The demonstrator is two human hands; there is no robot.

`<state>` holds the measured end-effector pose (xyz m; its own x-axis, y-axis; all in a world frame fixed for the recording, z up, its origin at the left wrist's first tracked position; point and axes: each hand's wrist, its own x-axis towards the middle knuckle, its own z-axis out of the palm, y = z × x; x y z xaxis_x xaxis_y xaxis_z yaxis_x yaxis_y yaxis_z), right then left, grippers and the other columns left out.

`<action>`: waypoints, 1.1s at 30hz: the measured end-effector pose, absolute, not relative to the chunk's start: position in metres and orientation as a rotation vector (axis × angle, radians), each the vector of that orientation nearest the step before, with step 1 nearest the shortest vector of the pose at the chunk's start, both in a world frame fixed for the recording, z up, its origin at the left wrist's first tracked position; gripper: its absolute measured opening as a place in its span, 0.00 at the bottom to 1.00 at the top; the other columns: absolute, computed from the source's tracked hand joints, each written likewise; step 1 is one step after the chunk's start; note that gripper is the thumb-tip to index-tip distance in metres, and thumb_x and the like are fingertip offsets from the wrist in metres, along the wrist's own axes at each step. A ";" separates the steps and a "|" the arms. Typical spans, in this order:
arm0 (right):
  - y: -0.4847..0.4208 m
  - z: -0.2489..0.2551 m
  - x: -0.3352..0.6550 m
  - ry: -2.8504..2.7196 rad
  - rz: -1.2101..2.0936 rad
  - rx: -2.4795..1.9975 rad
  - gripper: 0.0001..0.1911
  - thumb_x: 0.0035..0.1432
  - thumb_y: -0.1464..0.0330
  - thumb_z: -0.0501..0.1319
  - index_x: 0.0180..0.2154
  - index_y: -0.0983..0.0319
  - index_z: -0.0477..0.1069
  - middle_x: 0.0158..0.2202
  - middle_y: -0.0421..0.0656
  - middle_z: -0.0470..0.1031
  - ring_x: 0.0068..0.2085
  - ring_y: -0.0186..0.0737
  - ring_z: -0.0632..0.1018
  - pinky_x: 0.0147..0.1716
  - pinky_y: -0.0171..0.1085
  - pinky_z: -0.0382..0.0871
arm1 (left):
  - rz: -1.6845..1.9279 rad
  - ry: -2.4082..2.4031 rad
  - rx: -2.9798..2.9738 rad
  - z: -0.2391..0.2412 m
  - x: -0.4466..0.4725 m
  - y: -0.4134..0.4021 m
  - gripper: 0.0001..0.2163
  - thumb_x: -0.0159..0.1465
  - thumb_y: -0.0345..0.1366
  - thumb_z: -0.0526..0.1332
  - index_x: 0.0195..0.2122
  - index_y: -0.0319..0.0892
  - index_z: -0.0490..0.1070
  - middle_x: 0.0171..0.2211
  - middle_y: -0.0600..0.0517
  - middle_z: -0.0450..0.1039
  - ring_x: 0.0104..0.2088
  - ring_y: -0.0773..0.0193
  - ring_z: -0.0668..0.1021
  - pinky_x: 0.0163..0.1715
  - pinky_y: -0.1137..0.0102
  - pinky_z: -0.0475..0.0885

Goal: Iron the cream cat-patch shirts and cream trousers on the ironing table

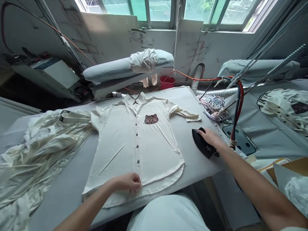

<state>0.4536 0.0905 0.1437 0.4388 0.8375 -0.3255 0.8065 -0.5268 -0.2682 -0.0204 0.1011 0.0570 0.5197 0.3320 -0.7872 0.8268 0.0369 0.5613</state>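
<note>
A cream button-front shirt [117, 141] lies spread face up on a padded ironing table [192, 173], its collar at the far side. It has dark buttons and a leopard-print cat-head patch [151, 119] on the chest. My left hand [130, 183] is closed at the lower end of the button placket, near the hem, its fingertips pinched on the cloth and partly hidden. My right hand [211, 138] is wrapped round the handle of a black iron [202, 144]. The iron rests on the table cover to the right of the shirt, apart from it.
Crumpled cream garments [45, 150] cover the table's left side. A heap of cords [214, 106] lies at the far right corner. Bundled hoses [237, 112] hang close to my right forearm. Behind the table stand a padded sleeve board [108, 70] and a red bucket [167, 82].
</note>
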 end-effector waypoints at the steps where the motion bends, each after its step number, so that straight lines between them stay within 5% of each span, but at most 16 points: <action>1: 0.089 0.150 0.450 -1.506 0.846 -2.536 0.23 0.71 0.53 0.52 0.48 0.64 0.74 0.41 0.52 0.80 0.37 0.46 0.79 0.37 0.39 0.67 | -0.525 0.986 1.528 0.064 -0.010 0.123 0.09 0.53 0.43 0.63 0.25 0.43 0.72 0.27 0.51 0.79 0.28 0.60 0.78 0.27 0.69 0.66; 4: 0.084 0.168 0.414 -1.490 1.211 -2.268 0.21 0.69 0.52 0.54 0.41 0.62 0.72 0.31 0.45 0.77 0.26 0.38 0.74 0.27 0.36 0.63 | -0.242 1.118 1.751 0.081 0.052 0.197 0.10 0.58 0.43 0.61 0.25 0.43 0.73 0.27 0.50 0.80 0.26 0.60 0.79 0.28 0.69 0.69; 9: 0.119 0.161 0.325 -1.437 1.151 -2.203 0.19 0.69 0.52 0.54 0.41 0.61 0.71 0.33 0.43 0.78 0.29 0.38 0.75 0.29 0.34 0.64 | 0.181 1.396 2.005 0.089 0.200 0.316 0.18 0.64 0.44 0.64 0.52 0.43 0.73 0.52 0.40 0.79 0.53 0.50 0.79 0.45 0.63 0.71; 13: 0.189 0.135 0.287 -1.368 0.941 -2.358 0.19 0.68 0.53 0.56 0.44 0.62 0.72 0.43 0.50 0.80 0.42 0.45 0.79 0.37 0.36 0.67 | 0.158 1.356 2.076 0.087 0.265 0.381 0.07 0.64 0.36 0.66 0.41 0.39 0.78 0.43 0.36 0.81 0.45 0.48 0.82 0.43 0.61 0.71; 16: 0.235 0.129 0.289 -1.295 0.934 -2.433 0.19 0.69 0.54 0.55 0.43 0.63 0.73 0.37 0.49 0.80 0.33 0.43 0.79 0.31 0.35 0.66 | 0.249 1.269 2.041 0.081 0.247 0.390 0.11 0.67 0.42 0.64 0.43 0.40 0.79 0.42 0.41 0.82 0.44 0.52 0.81 0.45 0.62 0.71; 18: 0.248 0.132 0.295 -1.331 1.007 -2.424 0.22 0.71 0.53 0.52 0.41 0.64 0.74 0.30 0.47 0.78 0.26 0.40 0.76 0.28 0.35 0.65 | 0.440 1.314 2.014 0.069 0.202 0.364 0.18 0.71 0.44 0.58 0.55 0.39 0.74 0.51 0.42 0.79 0.53 0.53 0.78 0.55 0.61 0.68; 21: 0.233 0.138 0.287 -1.622 1.179 -2.245 0.25 0.70 0.49 0.52 0.39 0.63 0.73 0.29 0.45 0.78 0.26 0.39 0.76 0.28 0.35 0.66 | 0.714 1.506 1.973 0.039 0.103 0.269 0.22 0.74 0.40 0.51 0.65 0.34 0.63 0.67 0.37 0.63 0.69 0.50 0.62 0.69 0.54 0.51; 27: 0.112 0.127 0.208 -2.577 1.357 -1.909 0.22 0.62 0.50 0.62 0.42 0.62 0.76 0.42 0.52 0.82 0.41 0.51 0.81 0.35 0.38 0.68 | 0.640 1.581 2.262 -0.021 -0.024 0.039 0.20 0.71 0.42 0.55 0.62 0.42 0.68 0.65 0.38 0.68 0.68 0.48 0.66 0.71 0.48 0.51; 33: 0.034 0.112 0.222 -2.818 1.302 -1.854 0.19 0.62 0.52 0.62 0.43 0.60 0.76 0.40 0.50 0.83 0.41 0.53 0.82 0.33 0.38 0.66 | 0.565 1.522 2.304 -0.026 -0.033 -0.008 0.17 0.69 0.45 0.59 0.55 0.47 0.77 0.62 0.42 0.72 0.65 0.49 0.69 0.71 0.49 0.52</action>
<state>0.2225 0.0337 0.1117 -0.3927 0.5905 -0.7050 0.9196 0.2580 -0.2961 -0.0331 -0.0077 -0.0261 0.3537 0.9236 0.1477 0.7965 -0.3802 0.4700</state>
